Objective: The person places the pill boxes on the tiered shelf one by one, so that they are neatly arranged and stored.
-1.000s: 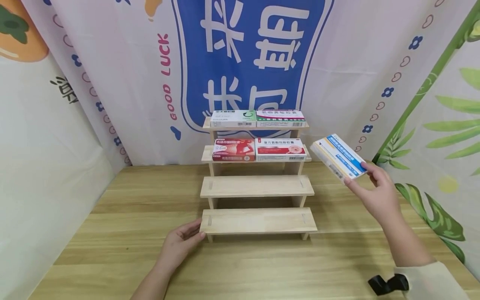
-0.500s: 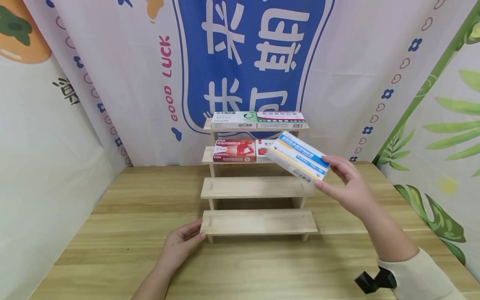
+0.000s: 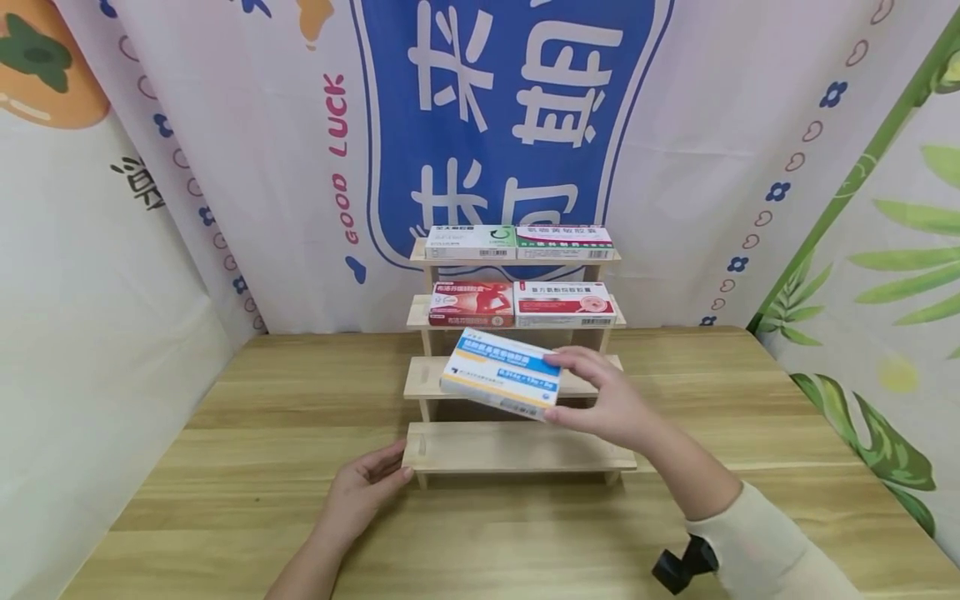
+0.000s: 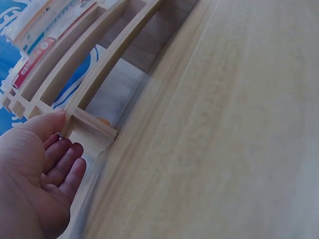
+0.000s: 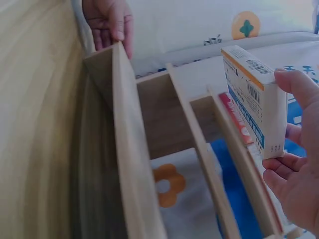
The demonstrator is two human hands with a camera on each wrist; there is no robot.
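My right hand (image 3: 606, 397) pinches a white, blue and yellow medicine box (image 3: 501, 373) by its right end, thumb at the near side and fingers at the far side. The box is slightly tilted and overlaps the third tier of a wooden stepped display stand (image 3: 517, 446) in the head view. In the right wrist view, the box (image 5: 251, 97) shows its barcode end beside the tiers. My left hand (image 3: 367, 490) grips the left end of the stand's lowest tier. The left wrist view has that hand's thumb (image 4: 50, 123) on the shelf's corner, fingers curled below.
Two boxes, a white-green one (image 3: 470, 241) and a white-pink-green one (image 3: 565, 242), lie on the top tier. A red box (image 3: 472, 303) and a white-red box (image 3: 564, 303) lie on the second. Printed curtains (image 3: 675, 167) surround the wooden table (image 3: 247, 450).
My right hand has carried the medicine box leftward and down, from right of the stand to over its third tier, turning it straighter. The left hand keeps its place on the lowest tier.
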